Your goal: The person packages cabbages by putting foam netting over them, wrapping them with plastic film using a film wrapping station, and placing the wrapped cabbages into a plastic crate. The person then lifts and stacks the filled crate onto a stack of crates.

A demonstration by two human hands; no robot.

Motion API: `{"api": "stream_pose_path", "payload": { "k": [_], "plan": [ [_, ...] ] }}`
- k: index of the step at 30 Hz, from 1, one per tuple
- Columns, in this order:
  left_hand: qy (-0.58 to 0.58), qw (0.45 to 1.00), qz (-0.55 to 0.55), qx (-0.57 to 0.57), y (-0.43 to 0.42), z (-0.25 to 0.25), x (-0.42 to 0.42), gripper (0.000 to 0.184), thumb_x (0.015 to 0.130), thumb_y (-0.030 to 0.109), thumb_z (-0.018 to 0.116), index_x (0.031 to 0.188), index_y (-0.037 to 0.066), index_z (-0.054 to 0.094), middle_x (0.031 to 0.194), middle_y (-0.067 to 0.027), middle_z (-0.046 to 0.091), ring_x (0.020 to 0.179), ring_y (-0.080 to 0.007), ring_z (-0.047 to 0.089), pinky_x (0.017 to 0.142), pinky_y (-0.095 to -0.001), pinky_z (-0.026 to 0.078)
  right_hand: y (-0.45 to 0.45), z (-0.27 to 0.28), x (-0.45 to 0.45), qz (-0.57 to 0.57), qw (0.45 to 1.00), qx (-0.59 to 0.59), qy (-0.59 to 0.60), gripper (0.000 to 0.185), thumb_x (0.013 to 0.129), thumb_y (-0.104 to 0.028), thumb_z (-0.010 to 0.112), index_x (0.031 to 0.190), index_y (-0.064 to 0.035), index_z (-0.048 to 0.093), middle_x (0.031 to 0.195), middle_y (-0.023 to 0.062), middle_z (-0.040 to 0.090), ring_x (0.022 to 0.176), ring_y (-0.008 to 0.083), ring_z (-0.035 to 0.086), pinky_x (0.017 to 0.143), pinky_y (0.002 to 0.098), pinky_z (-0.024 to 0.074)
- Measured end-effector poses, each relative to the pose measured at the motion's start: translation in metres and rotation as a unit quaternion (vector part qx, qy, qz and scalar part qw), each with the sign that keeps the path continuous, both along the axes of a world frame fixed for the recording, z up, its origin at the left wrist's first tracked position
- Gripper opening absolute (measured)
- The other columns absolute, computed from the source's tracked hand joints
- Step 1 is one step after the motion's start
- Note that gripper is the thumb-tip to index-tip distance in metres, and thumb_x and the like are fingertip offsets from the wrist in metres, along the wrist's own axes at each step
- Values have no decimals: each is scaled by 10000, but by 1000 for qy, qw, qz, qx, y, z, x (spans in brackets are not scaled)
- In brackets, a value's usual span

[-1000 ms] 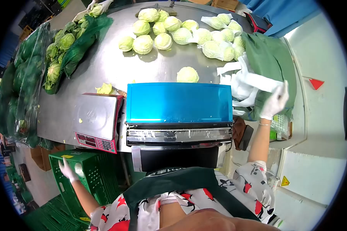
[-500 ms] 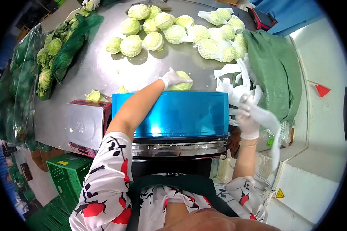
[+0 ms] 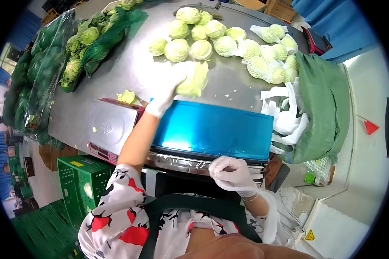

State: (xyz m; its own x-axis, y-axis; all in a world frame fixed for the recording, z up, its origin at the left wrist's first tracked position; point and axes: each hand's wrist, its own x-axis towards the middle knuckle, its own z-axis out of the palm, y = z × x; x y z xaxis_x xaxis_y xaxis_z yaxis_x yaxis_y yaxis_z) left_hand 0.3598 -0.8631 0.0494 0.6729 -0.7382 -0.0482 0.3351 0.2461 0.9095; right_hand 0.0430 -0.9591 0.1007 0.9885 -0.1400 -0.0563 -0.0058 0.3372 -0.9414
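Note:
My left hand [image 3: 170, 90], in a white glove, grips a pale green cabbage [image 3: 194, 79] above the metal table, behind a blue panel [image 3: 212, 129]. The cabbage is smeared by motion. My gloved right hand [image 3: 233, 172] is at the panel's near edge, its fingers closed on a white net sleeve [image 3: 269, 211] that trails down over my forearm. Past my left hand sit several bare cabbages [image 3: 177, 50]. To their right lie several cabbages in white netting [image 3: 260, 68]. A heap of loose white sleeves [image 3: 287, 118] lies right of the panel.
A weighing scale [image 3: 112, 125] stands left of the panel. Farther left are green mesh sacks [image 3: 39, 86] and leafy cabbages [image 3: 88, 36]. A green woven sack [image 3: 324, 108] borders the right side. Green crates [image 3: 80, 181] stand on the floor at lower left.
My left hand has lifted the cabbage and moved it left and away from the panel. My right hand has drawn a white sleeve from the heap toward my body. The view has shifted.

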Motion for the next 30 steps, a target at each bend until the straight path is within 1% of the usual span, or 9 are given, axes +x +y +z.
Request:
{"api": "stream_pose_path", "payload": {
  "k": [2,9,13,15,18,21,24,26,30],
  "plan": [
    [-94,994,-6,61,40,16,-24,757,816,351,769,1408,27,427,1349,-105,540,1240,-240,545,1034,-377,460,19,8,15,-81,905,-356,-220,110,824,39,699,815,-17,604,888,75,647,814,134,608,711,270,506],
    [-466,829,-38,305,69,39,-119,972,611,388,876,1387,30,412,1370,-186,473,1243,-355,507,1048,-429,425,72,30,35,-143,965,-217,-15,193,862,73,663,990,-10,545,901,45,611,848,85,579,772,227,472],
    [-568,789,-31,234,94,65,-135,815,842,442,678,1481,51,357,1537,-193,328,1452,-393,252,1183,-419,193,80,45,36,-261,954,-147,-2,293,875,44,673,1144,23,563,937,33,609,862,69,576,768,213,486],
    [-317,940,-123,-20,110,72,-156,692,917,305,620,1493,30,354,1564,-170,321,1488,-309,210,1204,-406,124,85,34,31,-311,932,-182,-47,382,895,38,648,1258,19,527,1000,45,582,866,84,573,789,231,489],
    [-187,977,-102,19,121,78,-215,578,875,-67,636,1419,4,453,1432,-104,473,1297,-192,482,1041,-318,458,91,38,18,-331,935,-127,-6,469,922,2,622,1368,6,480,1107,73,539,873,103,566,813,239,483],
    [-27,996,-86,-27,130,56,-228,192,944,11,604,1135,4,585,1247,-98,602,1136,-144,581,996,-310,478,73,32,-5,-213,969,126,0,482,928,-10,605,1387,25,460,1136,80,532,869,111,564,811,240,487],
    [138,979,-116,-96,147,76,-218,127,1008,133,533,1083,33,556,1065,-49,626,999,-118,613,889,-276,501,70,15,-35,-94,966,-238,-36,399,953,-59,581,1323,65,495,973,42,582,740,82,542,738,228,493],
    [253,951,-116,-135,153,83,-213,146,1006,160,533,1075,34,552,1017,-41,619,957,-114,614,831,-255,503,75,-16,-55,-6,996,64,59,282,959,-123,589,1176,57,582,906,16,618,687,69,542,626,213,468],
    [172,923,-342,35,177,47,-224,256,1005,207,531,1201,49,577,882,32,550,793,-46,512,716,-202,447,72,-6,-57,118,978,171,-20,248,960,-204,586,1064,20,595,923,89,636,737,144,592,633,251,466]
  ]
}}
